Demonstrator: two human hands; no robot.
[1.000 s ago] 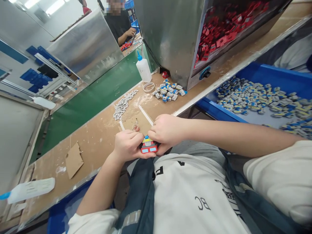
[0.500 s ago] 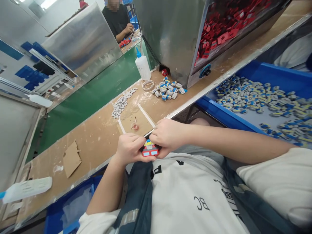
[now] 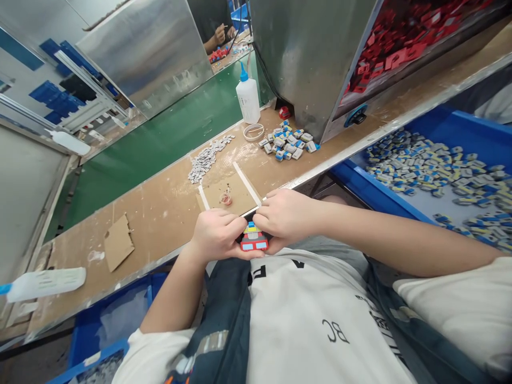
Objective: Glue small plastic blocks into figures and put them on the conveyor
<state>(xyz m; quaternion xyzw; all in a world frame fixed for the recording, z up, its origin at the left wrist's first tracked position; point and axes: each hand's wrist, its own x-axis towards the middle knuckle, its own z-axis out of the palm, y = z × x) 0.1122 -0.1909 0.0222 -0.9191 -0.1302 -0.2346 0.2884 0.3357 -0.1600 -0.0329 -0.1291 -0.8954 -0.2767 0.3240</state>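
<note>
Between my two hands, close to my body at the table's front edge, is a small red toy vehicle (image 3: 254, 242) with light blue windows and a grey, yellow and blue piece on it. My left hand (image 3: 218, 234) is closed round its left side, thumb at the top. Gripping the right side is my right hand (image 3: 283, 220), with its thumb and fingers pressed against the toy. The fingers cover parts of its sides. Just beyond my hands, a small clear cup (image 3: 226, 199) with reddish contents sits on a cardboard sheet (image 3: 236, 186) between white tape strips.
A pile of grey, blue and yellow parts (image 3: 288, 141) and small grey pieces (image 3: 206, 160) lie on the table. Behind stand a white bottle (image 3: 248, 101) and a metal box (image 3: 304, 64) with red parts. A blue bin (image 3: 400, 200) is at right. A co-worker's hand (image 3: 220, 34) shows far back.
The view has shifted, so the table appears slightly further right. Both hands keep hold of the toy vehicle. The co-worker's hands have changed position.
</note>
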